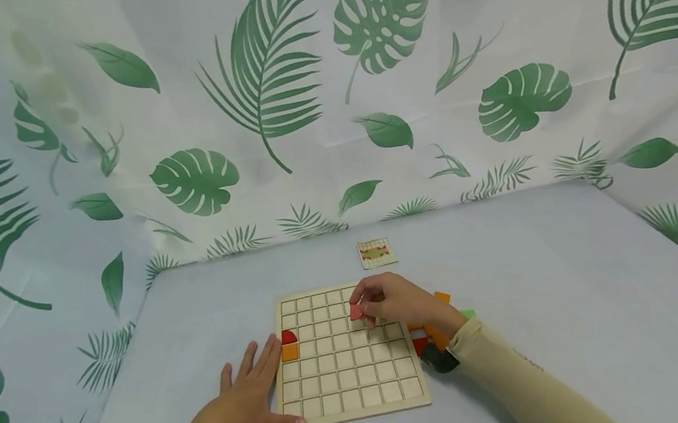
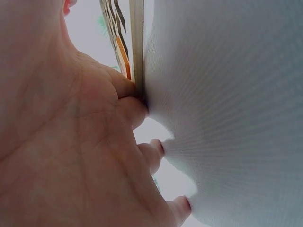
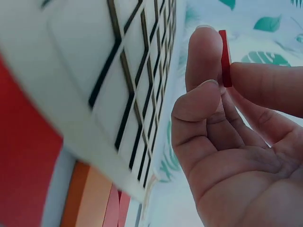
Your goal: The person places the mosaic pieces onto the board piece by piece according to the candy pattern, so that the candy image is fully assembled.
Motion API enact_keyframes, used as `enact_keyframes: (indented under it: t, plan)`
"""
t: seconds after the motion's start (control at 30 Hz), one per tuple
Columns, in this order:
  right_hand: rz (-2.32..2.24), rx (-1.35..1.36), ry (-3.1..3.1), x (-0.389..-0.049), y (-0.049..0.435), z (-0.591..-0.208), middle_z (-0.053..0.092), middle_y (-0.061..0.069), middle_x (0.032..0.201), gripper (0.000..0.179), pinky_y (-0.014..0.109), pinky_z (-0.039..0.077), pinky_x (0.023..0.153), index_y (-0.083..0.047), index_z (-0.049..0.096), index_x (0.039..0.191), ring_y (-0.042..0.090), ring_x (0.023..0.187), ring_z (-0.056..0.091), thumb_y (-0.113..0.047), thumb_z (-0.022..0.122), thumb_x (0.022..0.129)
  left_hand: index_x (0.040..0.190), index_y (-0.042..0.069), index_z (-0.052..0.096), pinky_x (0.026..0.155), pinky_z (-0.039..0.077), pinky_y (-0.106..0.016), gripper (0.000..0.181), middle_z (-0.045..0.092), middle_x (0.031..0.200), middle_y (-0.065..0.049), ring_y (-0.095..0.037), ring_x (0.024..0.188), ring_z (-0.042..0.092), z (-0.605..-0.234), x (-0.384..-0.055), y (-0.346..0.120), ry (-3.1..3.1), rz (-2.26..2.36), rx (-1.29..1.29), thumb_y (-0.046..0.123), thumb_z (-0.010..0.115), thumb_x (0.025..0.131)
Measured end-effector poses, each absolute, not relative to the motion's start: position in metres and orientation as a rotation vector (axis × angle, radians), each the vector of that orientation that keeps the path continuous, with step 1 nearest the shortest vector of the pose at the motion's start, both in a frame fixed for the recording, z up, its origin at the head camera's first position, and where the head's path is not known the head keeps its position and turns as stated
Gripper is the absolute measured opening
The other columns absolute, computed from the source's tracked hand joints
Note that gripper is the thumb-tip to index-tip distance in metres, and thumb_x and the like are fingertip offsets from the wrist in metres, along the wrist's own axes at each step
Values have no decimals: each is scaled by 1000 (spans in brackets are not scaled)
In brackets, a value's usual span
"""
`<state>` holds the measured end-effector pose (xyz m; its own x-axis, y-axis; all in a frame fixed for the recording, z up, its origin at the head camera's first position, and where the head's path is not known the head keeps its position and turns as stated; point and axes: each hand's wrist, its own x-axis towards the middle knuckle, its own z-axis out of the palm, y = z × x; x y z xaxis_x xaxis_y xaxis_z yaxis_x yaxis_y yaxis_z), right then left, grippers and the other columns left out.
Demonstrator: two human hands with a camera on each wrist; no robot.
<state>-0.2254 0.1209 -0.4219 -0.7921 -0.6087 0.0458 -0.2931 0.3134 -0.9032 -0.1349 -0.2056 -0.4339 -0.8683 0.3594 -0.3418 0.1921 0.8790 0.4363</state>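
A wooden grid board (image 1: 329, 384) lies on the table. My right hand (image 1: 403, 299) is above its upper right part, pinching a small red tile (image 1: 355, 311) between thumb and fingertips. In the right wrist view the tile (image 3: 225, 59) appears edge-on, held off the board. At the board's left edge my left hand (image 1: 245, 404) rests with fingers spread, its thumb by the near left corner. Fingertips touch the cloth in the left wrist view. Along the left column sit a red curved-edge tile (image 1: 288, 336) and, just below it, an orange square tile (image 1: 290, 352).
Several loose tiles lie right of the board, partly under my right forearm, among them an orange tile (image 1: 442, 296), a green tile (image 1: 468, 314) and a red tile (image 1: 420, 345). A patterned card (image 1: 377, 253) lies beyond the board. Leaf-printed cloth (image 1: 311, 194) walls the table's far side.
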Motion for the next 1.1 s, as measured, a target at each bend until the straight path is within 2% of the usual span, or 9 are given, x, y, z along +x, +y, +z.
enact_keyframes:
  t: [0.27, 0.43, 0.63, 0.87, 1.1]
  plan:
    - [-1527, -715, 2238, -216, 105, -419, 72, 16, 95, 13, 36, 58, 81, 2, 71, 113, 32, 79, 75, 3, 63, 103, 172, 6, 11, 117, -8, -78, 140, 3, 180, -13, -45, 162, -6, -430, -138, -208, 2600, 542, 398, 74, 85, 76]
    - [-1561, -731, 2214, -213, 95, -416, 73, 14, 92, 10, 43, 60, 84, 1, 71, 110, 37, 81, 75, 1, 67, 102, 173, 6, 12, 118, -5, -79, 140, 5, 180, -12, -44, 162, -3, -428, -137, -209, 2622, 538, 390, 73, 87, 75]
    - [-1552, -780, 2221, -210, 77, -412, 72, 9, 88, 6, 43, 60, 82, 0, 72, 107, 38, 81, 74, 0, 69, 101, 172, 5, 12, 118, -6, -78, 138, 5, 180, -13, -43, 162, -5, -429, -138, -208, 2601, 558, 389, 72, 86, 76]
    - [-1519, -767, 2242, -207, 49, -417, 71, 4, 84, 3, 34, 60, 73, 1, 72, 101, 25, 74, 74, 1, 71, 99, 173, 7, 12, 118, -4, -78, 137, 7, 180, -12, -43, 163, -3, -432, -138, -206, 2616, 561, 392, 71, 87, 77]
    - [-1478, -712, 2265, -199, 26, -425, 70, 3, 77, 4, 25, 53, 64, 5, 71, 96, 21, 68, 73, 2, 71, 95, 173, 10, 13, 119, -8, -75, 144, 6, 180, -8, -39, 163, -7, -446, -141, -211, 2630, 571, 398, 84, 81, 70]
